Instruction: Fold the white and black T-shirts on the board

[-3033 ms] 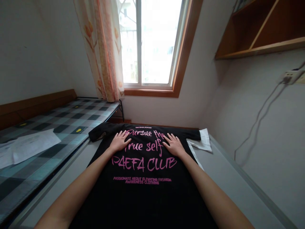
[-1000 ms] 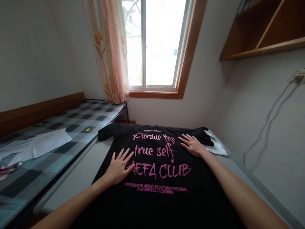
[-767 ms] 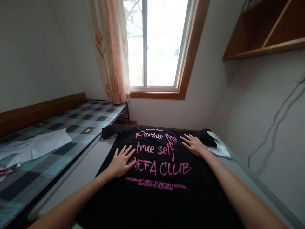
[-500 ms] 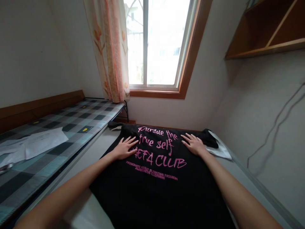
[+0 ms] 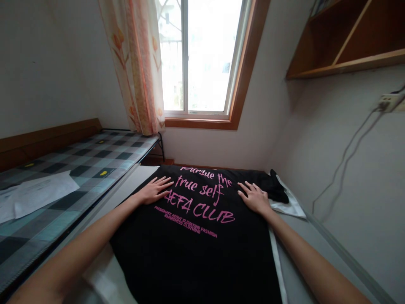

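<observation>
A black T-shirt (image 5: pixel 196 261) with pink lettering lies spread out on a light grey tabletop (image 5: pixel 303 253). My left hand (image 5: pixel 154 190) rests flat on its left side, fingers spread and touching the start of the lettering. On the right side of the shirt lies my right hand (image 5: pixel 254 197), palm down with fingers apart. Neither hand grips the cloth. The shirt's right sleeve (image 5: pixel 278 188) is bunched past my right hand. White cloth or paper (image 5: pixel 292 207) shows from under the shirt at the right, and more white material (image 5: pixel 109 274) at the lower left.
To the left is a bed with a checked mattress (image 5: pixel 126 145), with white papers (image 5: pixel 44 192) on it. A curtain (image 5: pixel 136 67) hangs beside the window (image 5: pixel 209 59). A wooden shelf (image 5: pixel 344 63) and a power outlet (image 5: pixel 388 102) with cords are on the right wall.
The view has turned a little to the right. The shirt's lower part has shifted left, baring a white strip along its right edge. The bunched cloth at the far left corner no longer shows.
</observation>
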### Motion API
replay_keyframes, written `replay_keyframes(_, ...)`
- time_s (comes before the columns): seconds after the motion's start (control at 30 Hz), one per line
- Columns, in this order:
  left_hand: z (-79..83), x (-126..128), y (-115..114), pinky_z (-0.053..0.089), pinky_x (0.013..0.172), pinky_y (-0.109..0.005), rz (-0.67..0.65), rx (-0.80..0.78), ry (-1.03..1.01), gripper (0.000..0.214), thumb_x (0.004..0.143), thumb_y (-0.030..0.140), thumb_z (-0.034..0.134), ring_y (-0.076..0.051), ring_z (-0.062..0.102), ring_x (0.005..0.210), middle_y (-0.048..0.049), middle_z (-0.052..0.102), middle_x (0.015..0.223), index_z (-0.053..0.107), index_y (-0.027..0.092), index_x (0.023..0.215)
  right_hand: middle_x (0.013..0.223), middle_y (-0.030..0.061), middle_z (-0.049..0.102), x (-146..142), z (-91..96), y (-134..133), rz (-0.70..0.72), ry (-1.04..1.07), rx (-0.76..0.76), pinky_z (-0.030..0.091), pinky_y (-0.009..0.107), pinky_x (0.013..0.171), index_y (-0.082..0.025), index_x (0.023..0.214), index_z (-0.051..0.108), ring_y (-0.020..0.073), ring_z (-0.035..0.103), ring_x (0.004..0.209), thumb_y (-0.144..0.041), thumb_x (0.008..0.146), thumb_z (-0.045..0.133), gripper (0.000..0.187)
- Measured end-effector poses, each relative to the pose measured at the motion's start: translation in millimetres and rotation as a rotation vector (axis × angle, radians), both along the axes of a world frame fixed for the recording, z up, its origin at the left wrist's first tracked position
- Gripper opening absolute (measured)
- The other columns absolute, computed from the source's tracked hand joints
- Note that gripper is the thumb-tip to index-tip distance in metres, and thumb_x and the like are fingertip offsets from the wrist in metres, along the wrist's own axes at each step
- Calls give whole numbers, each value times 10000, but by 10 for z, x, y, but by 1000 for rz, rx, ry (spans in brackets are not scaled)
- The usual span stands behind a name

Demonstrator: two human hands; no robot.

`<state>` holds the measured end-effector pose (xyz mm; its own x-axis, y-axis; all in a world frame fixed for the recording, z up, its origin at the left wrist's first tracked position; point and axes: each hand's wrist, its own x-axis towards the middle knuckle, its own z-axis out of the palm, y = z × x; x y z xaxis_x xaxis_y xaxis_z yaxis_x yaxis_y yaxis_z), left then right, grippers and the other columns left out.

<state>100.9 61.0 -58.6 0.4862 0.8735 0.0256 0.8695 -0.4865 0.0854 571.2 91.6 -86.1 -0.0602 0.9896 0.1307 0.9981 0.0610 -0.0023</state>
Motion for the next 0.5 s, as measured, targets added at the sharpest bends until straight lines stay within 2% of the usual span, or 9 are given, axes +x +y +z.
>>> replay_keyframes(0.13, 25, -116, -6, 149, 1175, -404, -4, -2, 10, 584, 958, 561, 262, -204, 211, 1455, -18, 253, 1576, 293, 317, 1488, 1521, 24, 381, -107, -26, -366, -65, -24, 23, 332, 539, 1036, -388, 1455, 383, 327, 337, 1371, -597, 928, 225, 588)
replay_keyframes(0.27, 11, -124, -31, 209, 1164, -378, 18, 86, 12, 619, 951, 559, 283, -210, 291, 1423, -64, 322, 1552, 342, 242, 1480, 1515, 35, 392, -183, -78, -674, -100, -46, 52, 334, 526, 1034, -373, 1461, 380, 336, 349, 1362, -591, 926, 244, 593)
replay_keyframes(0.4, -34, -73, -156, 335, 1098, -386, 97, 219, -7, 560, 965, 483, 293, -235, 473, 1282, -106, 514, 1402, 466, 189, 1410, 1511, 42, 397, -194, -104, -850, -94, -52, 81, 329, 527, 1041, -367, 1461, 384, 340, 346, 1366, -613, 916, 248, 613)
replay_keyframes(0.5, -66, -12, -359, 405, 1028, -396, 194, 272, -11, 500, 976, 382, 267, -246, 554, 1169, -120, 602, 1272, 552, 177, 1332, 1521, 46, 382, -173, -62, -883, -75, -37, 50, 309, 528, 1063, -361, 1466, 375, 334, 332, 1379, -626, 915, 240, 626)
